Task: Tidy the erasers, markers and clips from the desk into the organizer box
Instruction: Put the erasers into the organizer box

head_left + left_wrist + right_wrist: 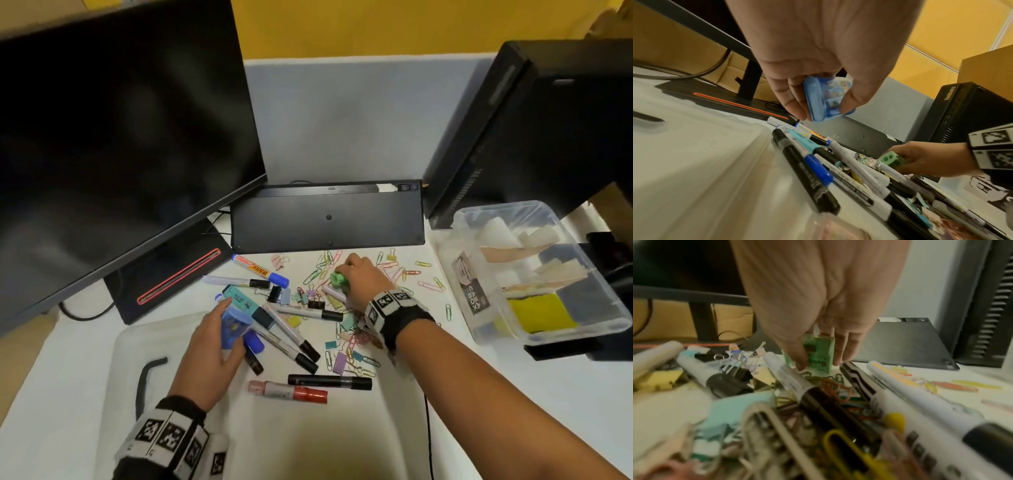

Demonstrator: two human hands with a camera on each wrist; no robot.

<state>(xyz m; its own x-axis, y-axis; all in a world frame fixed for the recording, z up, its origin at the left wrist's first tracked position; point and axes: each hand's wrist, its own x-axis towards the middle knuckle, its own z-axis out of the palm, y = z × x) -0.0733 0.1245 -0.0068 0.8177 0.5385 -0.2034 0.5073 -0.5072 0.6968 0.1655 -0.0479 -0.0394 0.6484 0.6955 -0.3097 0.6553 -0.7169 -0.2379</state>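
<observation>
My left hand (219, 339) (824, 104) grips a small blue plastic sharpener (234, 327) (829, 99) between thumb and fingers, just above the markers (291, 337) (813, 162) piled mid-desk. My right hand (356, 277) (818, 360) pinches a green sharpener (339, 280) (892, 160) (819, 355) that stands on the desk among scattered paper clips (342, 339) (836, 389) and binder clips (315, 303) (735, 369). The clear organizer box (548, 329), with erasers and sticky pads in it, sits at the right.
A clear lid (144, 363) (694, 146) lies under my left wrist. A keyboard (325, 216) leans upside down at the back. A monitor (113, 137) stands at the left and a black computer case (520, 120) at the right. A red marker (291, 392) lies nearest me.
</observation>
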